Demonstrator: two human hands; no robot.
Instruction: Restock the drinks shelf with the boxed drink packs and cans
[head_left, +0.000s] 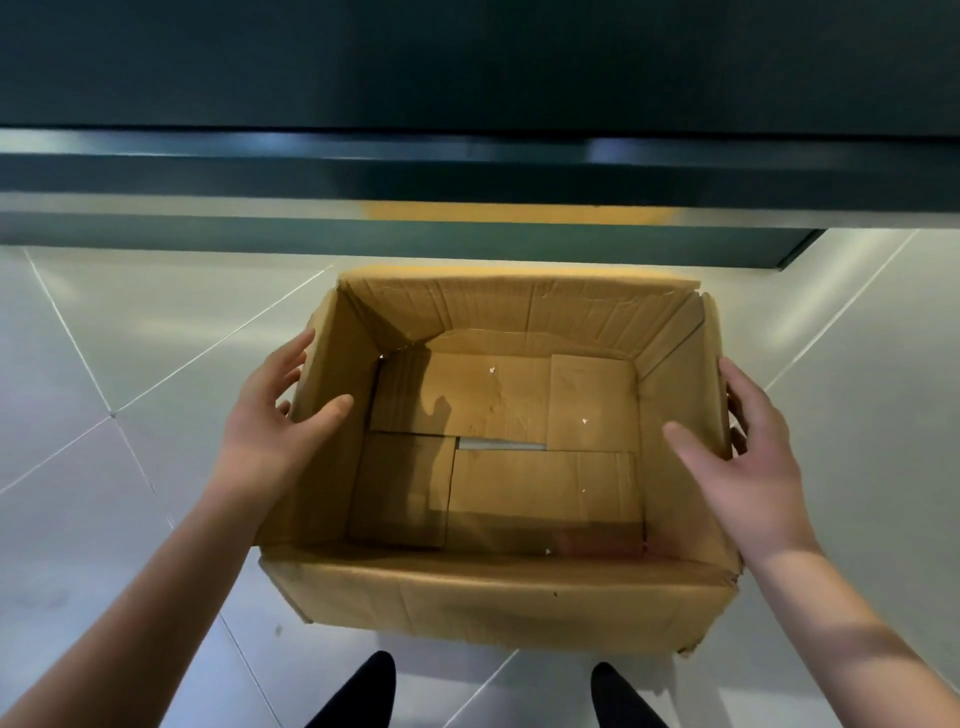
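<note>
The open brown corrugated-cardboard box (493, 597), held between the fingers of the left hand (283, 415) and the right hand (748, 462), is matt paperboard, creased and frayed at its edges. Beyond the fingertips, the dark green shelf edge (467, 171) looks like smooth, glossy painted metal. Outside the fingers, the pale floor tiles (130, 338) are smooth and shiny.

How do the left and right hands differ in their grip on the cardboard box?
The left hand sits slightly farther along its wall, fingers stretched outside. The right hand sits nearer the person, fingers curled behind its wall. Both hook a thumb inside the empty cardboard box.
</note>
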